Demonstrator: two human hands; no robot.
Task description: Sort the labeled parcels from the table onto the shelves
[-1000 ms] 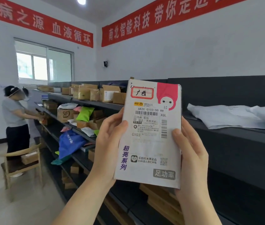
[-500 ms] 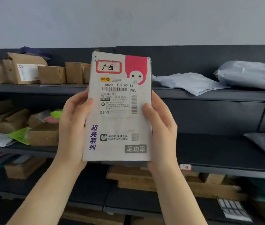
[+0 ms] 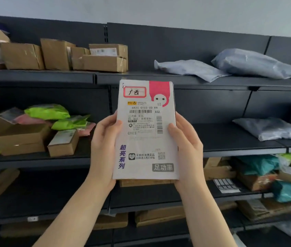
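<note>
You hold the white labeled parcel (image 3: 145, 132) upright in front of the shelves (image 3: 230, 82), left hand (image 3: 103, 148) and right hand (image 3: 187, 148) clamped on its side edges. Misread the red-bordered handwritten tag (image 3: 135, 92) and it could land in the wrong bay. The small shelf-edge tag (image 3: 32, 218) at the lower left is too blurred to read, and the parcel hides the shelf space behind it.

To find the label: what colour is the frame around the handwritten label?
Red, on the parcel, head view.
</note>
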